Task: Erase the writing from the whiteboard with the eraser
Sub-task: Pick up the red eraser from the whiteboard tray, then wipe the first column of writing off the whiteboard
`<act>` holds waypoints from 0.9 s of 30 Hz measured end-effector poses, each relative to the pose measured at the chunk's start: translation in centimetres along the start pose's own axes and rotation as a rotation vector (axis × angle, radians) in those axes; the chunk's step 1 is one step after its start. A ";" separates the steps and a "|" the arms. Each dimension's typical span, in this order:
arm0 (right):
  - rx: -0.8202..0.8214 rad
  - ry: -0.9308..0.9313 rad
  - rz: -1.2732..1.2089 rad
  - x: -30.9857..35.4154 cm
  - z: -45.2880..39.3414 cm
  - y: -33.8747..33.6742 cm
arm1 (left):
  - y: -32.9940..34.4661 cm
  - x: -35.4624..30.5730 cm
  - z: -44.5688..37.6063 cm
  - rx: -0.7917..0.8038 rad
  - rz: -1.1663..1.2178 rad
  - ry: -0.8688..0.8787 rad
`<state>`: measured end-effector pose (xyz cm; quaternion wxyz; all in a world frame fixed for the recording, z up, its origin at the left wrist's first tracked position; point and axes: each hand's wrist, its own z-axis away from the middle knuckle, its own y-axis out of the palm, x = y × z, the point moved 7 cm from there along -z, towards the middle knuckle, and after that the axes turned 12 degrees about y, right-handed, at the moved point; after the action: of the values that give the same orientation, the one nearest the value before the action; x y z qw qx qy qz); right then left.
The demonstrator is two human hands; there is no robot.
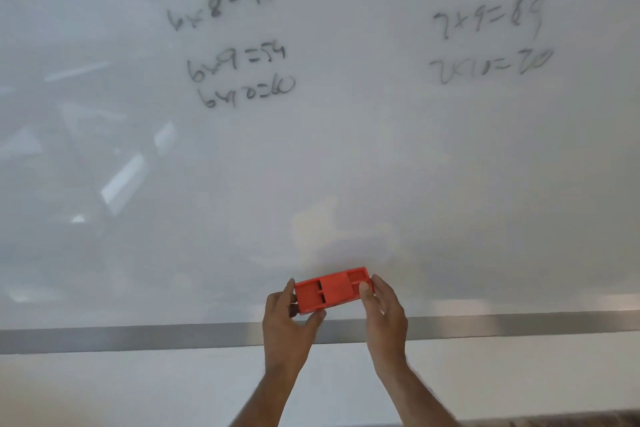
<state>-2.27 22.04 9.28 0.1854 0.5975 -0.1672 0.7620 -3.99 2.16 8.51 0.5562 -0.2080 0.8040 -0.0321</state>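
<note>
Whiteboard (346, 156) fills nearly the whole view, glossy, with window glare on its left side. Its grey metal bottom rail (138, 340) runs across the near part of the scene.

Writing: two columns of sums, both up at the far top of the board. Left column (239, 46) reads as six-times lines down to 6x10=60; right column (491, 21) is a fainter seven-times set, blurred. We see no wiped patches or smears through either column, so we judge the erasing not yet begun; all of it is left to do. The lower board is bare.

Eraser (334, 290): red plastic block, lying lengthwise left to right, low on the board just above the rail, well apart from the writing. Whether its pad touches the board we cannot tell.

Hands: both reach up from below, forearms angled inward. Left hand (287, 319) pinches the eraser's left end, thumb under its lower edge, fingers curled. Right hand (384, 312) grips the right end, thumb lying on the eraser's face. Neither is free.
</note>
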 end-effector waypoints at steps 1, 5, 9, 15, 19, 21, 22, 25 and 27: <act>-0.006 -0.010 -0.035 0.7 0.2 -0.1 | -0.4 -1.0 -0.3 -0.005 -0.006 0.053; 0.007 -0.018 -0.216 3.4 1.2 -0.6 | -1.7 -5.6 -1.3 -0.039 -0.063 0.396; 0.075 -0.008 -0.464 7.6 2.0 -0.7 | -2.1 -10.6 -2.0 -0.087 -0.190 0.768; 0.147 0.030 -0.576 14.4 2.8 -0.1 | -1.5 -18.8 -3.3 -0.277 -0.373 1.176; 0.119 -0.077 -0.570 19.2 2.2 -1.4 | -0.3 -23.5 -4.6 -0.320 -0.426 1.315; 0.062 -0.198 -0.542 22.1 2.1 -2.9 | 0.3 -25.7 -5.4 -0.268 -0.407 1.377; 0.011 -0.288 -0.505 23.7 2.1 -3.9 | 0.5 -26.7 -6.0 -0.229 -0.389 1.394; -0.210 -0.609 -0.312 29.2 2.2 -7.5 | 0.2 -30.2 -8.9 -0.194 -0.383 1.388; -0.354 -0.780 -0.161 32.5 2.1 -9.4 | -0.4 -32.9 -11.5 -0.267 -0.429 1.344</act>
<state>-3.04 31.98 41.70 0.2669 0.8107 -0.3057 0.4219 -4.59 11.87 41.96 -0.1081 -0.3627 0.9111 -0.1633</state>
